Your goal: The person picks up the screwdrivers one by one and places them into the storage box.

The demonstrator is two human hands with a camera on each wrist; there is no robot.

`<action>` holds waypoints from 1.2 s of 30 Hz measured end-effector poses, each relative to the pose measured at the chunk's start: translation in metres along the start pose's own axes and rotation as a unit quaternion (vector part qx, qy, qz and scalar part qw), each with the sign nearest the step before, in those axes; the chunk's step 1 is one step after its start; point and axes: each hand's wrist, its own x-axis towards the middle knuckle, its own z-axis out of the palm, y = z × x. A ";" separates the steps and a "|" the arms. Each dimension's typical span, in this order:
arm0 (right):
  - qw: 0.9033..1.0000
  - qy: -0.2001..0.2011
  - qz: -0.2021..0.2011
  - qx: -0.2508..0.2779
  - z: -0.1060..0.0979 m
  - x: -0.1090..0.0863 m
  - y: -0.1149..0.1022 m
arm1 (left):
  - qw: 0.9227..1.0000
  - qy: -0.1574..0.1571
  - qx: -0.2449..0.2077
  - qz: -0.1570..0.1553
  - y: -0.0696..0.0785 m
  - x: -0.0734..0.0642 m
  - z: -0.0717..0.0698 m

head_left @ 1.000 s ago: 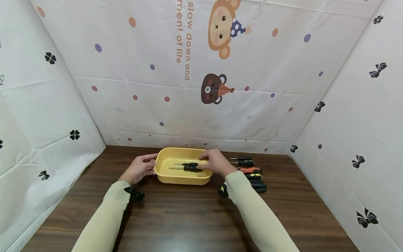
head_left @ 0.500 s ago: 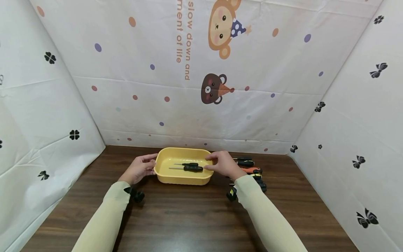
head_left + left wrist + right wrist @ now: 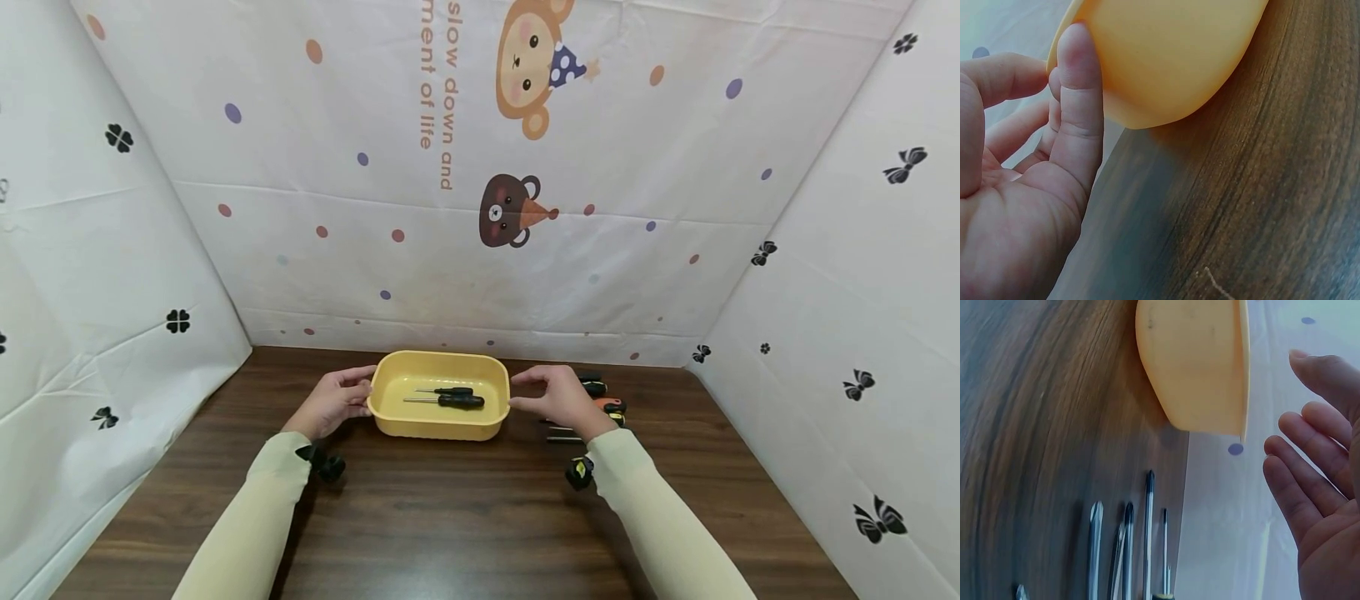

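Observation:
A yellow plastic tray [image 3: 442, 429] stands on the table at the back. Two screwdrivers with black handles lie in it side by side, a smaller one [image 3: 454, 391] behind a larger one [image 3: 461, 402], shafts pointing left. My left hand [image 3: 335, 402] holds the tray's left end, and in the left wrist view its thumb [image 3: 1079, 81] lies along the wall with a fingertip at the rim. Just off the right end is my right hand [image 3: 558, 396], with nothing between its parted fingers. The right wrist view shows a gap between those fingers [image 3: 1291, 487] and the tray.
Right of the tray, partly behind my right hand and sleeve, lies a row of several more screwdrivers, one with an orange handle [image 3: 610, 405]. Their metal shafts [image 3: 1149, 531] point toward the tray side. A printed white cloth [image 3: 450, 275] hangs behind the brown wooden table [image 3: 435, 517].
My right hand has let go of the larger screwdriver, leaving it in the tray, and has moved right, out past the tray's right rim. The left hand has stayed in place.

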 end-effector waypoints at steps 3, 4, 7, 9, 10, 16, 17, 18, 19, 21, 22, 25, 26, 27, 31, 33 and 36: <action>1.000 0.010 -0.005 0.008 -0.005 -0.007 0.006 | 1.000 0.001 -0.002 0.000 0.000 0.000 0.000; 1.000 0.013 -0.009 0.012 -0.007 -0.010 0.008 | 1.000 0.001 -0.002 0.001 0.000 0.000 0.000; 1.000 0.019 -0.014 0.019 -0.011 -0.017 0.014 | 1.000 -0.002 -0.003 0.001 0.000 0.000 0.001; 0.999 0.019 -0.011 0.023 -0.015 -0.023 0.017 | 1.000 -0.004 -0.005 0.000 0.000 0.000 0.002; 1.000 0.018 -0.010 0.023 -0.017 -0.025 0.019 | 1.000 -0.003 -0.005 -0.001 0.000 0.000 0.002; 0.999 0.022 -0.003 0.029 -0.026 -0.037 0.027 | 1.000 0.000 -0.007 -0.002 0.001 -0.001 0.002; 0.999 0.025 -0.003 0.028 -0.027 -0.039 0.028 | 1.000 0.001 -0.006 -0.002 0.001 -0.001 0.002; 0.999 0.028 -0.005 0.027 -0.029 -0.041 0.029 | 1.000 0.001 -0.006 -0.001 0.001 -0.001 0.002; 0.999 0.031 -0.006 0.028 -0.030 -0.043 0.031 | 1.000 0.001 -0.005 0.000 0.002 -0.001 0.002; 0.999 0.033 -0.009 0.028 -0.032 -0.046 0.034 | 1.000 0.001 -0.004 0.001 0.002 -0.001 0.002; 0.999 0.034 -0.011 0.032 -0.033 -0.047 0.036 | 1.000 0.002 -0.004 0.002 0.002 -0.001 0.002; 0.998 0.032 -0.014 0.058 -0.035 -0.052 0.041 | 1.000 0.001 -0.001 0.003 0.002 -0.001 0.002; 0.997 0.030 -0.015 0.065 -0.035 -0.054 0.043 | 1.000 0.001 0.000 0.003 0.002 -0.001 0.002; 0.997 0.030 -0.015 0.069 -0.036 -0.056 0.044 | 1.000 0.001 0.001 0.002 0.002 -0.001 0.002; 0.997 0.027 -0.019 0.065 -0.038 -0.066 0.048 | 1.000 0.004 0.006 -0.001 0.001 -0.001 0.002; 0.998 0.025 -0.022 0.056 -0.039 -0.071 0.050 | 1.000 0.006 0.007 -0.002 0.001 -0.001 0.002; 0.998 0.025 -0.022 0.054 -0.041 -0.078 0.054 | 1.000 0.007 0.006 -0.001 0.001 -0.001 0.002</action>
